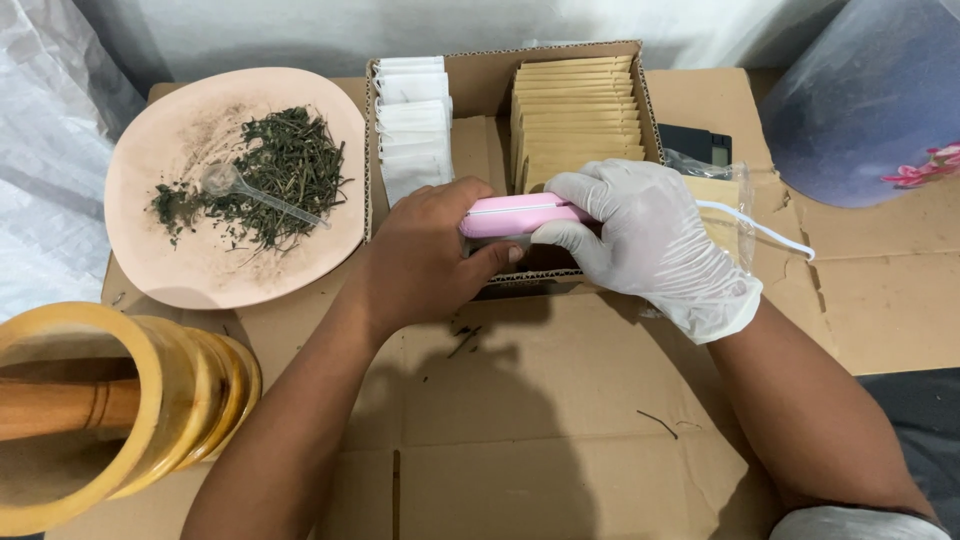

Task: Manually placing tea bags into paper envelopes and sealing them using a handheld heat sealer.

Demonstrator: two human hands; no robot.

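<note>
My right hand (645, 235), in a white glove, grips a small pink hand-held sealer (515, 213) with a white cord (765, 230) trailing right. My bare left hand (425, 260) closes around the sealer's left end, thumb pressing underneath; whatever sits between the jaws is hidden. Both hands hover over the front edge of an open cardboard box (480, 90). Inside it stand a row of white sachets (412, 120) on the left and a stack of tan envelopes (575, 110) on the right.
A pink plate (200, 270) with dried green herbs (285, 170) and a clear plastic scoop (235, 185) lies at the left. A wooden mortar with pestle (90, 410) sits at bottom left. Flattened cardboard (520, 420) covers the surface. A clear bag (725, 185) lies right of the box.
</note>
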